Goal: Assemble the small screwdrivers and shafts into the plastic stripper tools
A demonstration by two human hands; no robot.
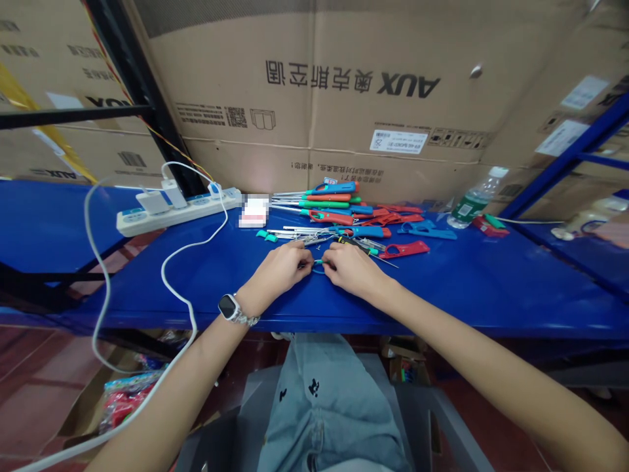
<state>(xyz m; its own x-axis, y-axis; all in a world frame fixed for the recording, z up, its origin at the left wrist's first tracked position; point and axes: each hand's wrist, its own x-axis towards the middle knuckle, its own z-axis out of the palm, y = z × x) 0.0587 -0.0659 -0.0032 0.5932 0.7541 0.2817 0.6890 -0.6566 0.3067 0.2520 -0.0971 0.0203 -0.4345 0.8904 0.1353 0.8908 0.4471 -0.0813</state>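
My left hand (289,263) and my right hand (350,265) are close together over the table, both with fingers pinched. In the gap between them shows a small green and blue piece (318,263), its green end against my right fingertips. What my left fingers pinch is mostly hidden by the hand. Just behind my right hand lies a black and yellow tool (352,245). Loose metal rods (295,234) and small parts lie beyond my fingers. Farther back is a pile of long-nosed gas lighters (329,203) in blue, orange and green.
Red lighter casings (405,250) and a blue one (427,229) lie to the right. A water bottle (474,203) stands farther right. At back left sits a white power strip (181,210), its cable (170,275) hanging over the blue table (491,288). Cardboard boxes (344,118) wall the back.
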